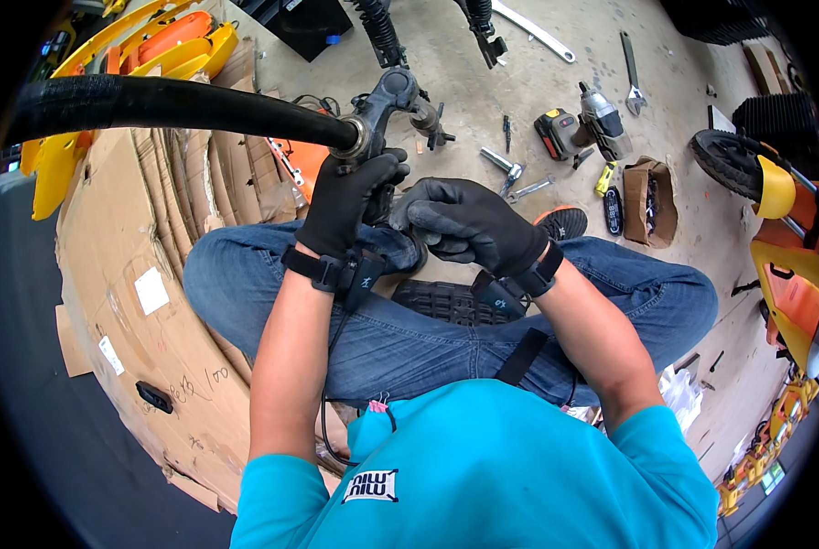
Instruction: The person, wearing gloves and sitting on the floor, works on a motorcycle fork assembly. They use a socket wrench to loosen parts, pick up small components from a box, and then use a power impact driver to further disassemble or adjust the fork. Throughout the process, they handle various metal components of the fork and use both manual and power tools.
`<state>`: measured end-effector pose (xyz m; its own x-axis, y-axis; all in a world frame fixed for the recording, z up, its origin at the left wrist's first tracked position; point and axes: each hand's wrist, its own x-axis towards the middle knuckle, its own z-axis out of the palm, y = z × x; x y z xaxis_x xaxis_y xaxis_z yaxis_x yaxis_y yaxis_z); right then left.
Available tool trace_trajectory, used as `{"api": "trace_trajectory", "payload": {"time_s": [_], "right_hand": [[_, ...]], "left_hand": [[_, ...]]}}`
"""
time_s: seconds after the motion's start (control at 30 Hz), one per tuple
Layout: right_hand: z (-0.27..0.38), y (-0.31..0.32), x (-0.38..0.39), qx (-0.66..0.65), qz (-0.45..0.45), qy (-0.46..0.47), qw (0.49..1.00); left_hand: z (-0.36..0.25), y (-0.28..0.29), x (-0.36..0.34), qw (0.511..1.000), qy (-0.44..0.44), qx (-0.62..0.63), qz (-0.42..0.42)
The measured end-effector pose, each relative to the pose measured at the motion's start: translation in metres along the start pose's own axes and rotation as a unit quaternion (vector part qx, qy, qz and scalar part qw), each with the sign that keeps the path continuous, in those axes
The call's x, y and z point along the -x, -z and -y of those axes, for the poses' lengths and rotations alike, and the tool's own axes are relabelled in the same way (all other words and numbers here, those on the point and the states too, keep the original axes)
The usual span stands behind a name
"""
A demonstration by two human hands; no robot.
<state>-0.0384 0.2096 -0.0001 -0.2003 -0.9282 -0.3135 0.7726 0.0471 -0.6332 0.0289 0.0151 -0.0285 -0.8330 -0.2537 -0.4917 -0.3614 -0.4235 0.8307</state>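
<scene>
A thick black tube point(199, 108) runs in from the left and ends at a grey metal clamp bracket point(389, 101). My left hand point(345, 199), in a black glove, is closed just under the joint of tube and bracket; its fingers curl around a dark part mostly hidden behind them. Close beside it, my right hand point(469, 224), also gloved, has its fingers bent and pinched together near that same dark part. Whatever sits between the right fingertips is hidden. Both hands are above my crossed legs in blue jeans point(254, 284).
On the floor ahead lie a cordless impact wrench point(602, 123), its battery point(556, 133), a ratchet point(501, 166), and an adjustable wrench point(631, 78). A small cardboard box point(649, 206) holds dark small parts. Flattened cardboard point(144, 302) is stacked at left; a wheel point(725, 165) stands at right.
</scene>
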Motion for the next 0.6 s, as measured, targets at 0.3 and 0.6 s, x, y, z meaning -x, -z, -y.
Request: {"api": "trace_trajectory", "payload": {"time_s": [0.3, 0.6], "right_hand": [[-0.01, 0.0, -0.002, 0.034, -0.007, 0.033, 0.999], [-0.022, 0.016, -0.01, 0.086, -0.006, 0.116, 0.989]], "left_hand": [[-0.004, -0.005, 0.002, 1.0, -0.008, -0.018, 0.008], [-0.005, -0.007, 0.005, 1.0, 0.007, 0.017, 0.014]]}}
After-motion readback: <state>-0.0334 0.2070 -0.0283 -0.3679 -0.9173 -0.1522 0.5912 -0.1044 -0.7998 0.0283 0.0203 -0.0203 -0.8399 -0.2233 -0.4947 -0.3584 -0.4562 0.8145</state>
